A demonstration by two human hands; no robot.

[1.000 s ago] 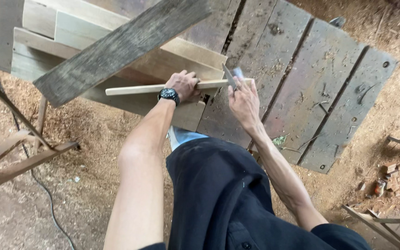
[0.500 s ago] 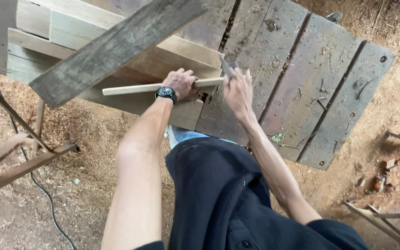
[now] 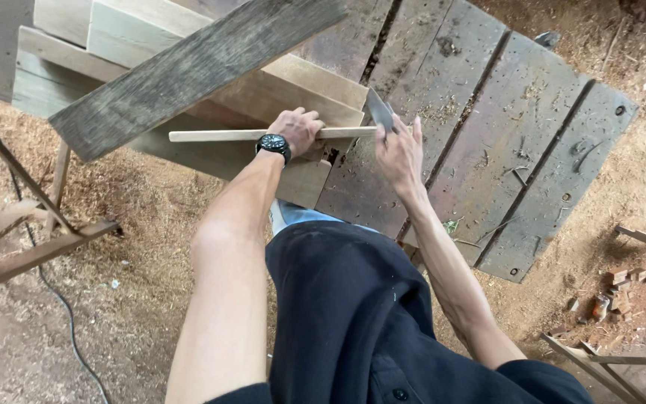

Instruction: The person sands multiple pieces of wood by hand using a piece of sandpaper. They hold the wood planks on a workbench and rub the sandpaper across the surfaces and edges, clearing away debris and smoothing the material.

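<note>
My left hand [image 3: 298, 130], with a black watch on its wrist, grips a thin pale wooden strip [image 3: 218, 135] that lies level across the edge of a stack of boards. My right hand [image 3: 400, 153] holds a flat grey metal blade [image 3: 380, 111] at the strip's right end, its tip pointing up and away from me. Both hands are over the worn plank workbench [image 3: 502, 150]. My dark-clothed knee fills the lower middle of the view.
A weathered grey plank [image 3: 188, 71] lies slantwise over pale stacked boards [image 3: 278, 93]. A wooden trestle frame [image 3: 16, 239] stands at the left with a black cable [image 3: 61, 307] on the sawdust floor. Brick bits [image 3: 614, 288] and wooden slats [image 3: 607, 359] lie at the right.
The blade and my right hand have shifted slightly along the strip's right end. My left hand keeps its grip on the strip.
</note>
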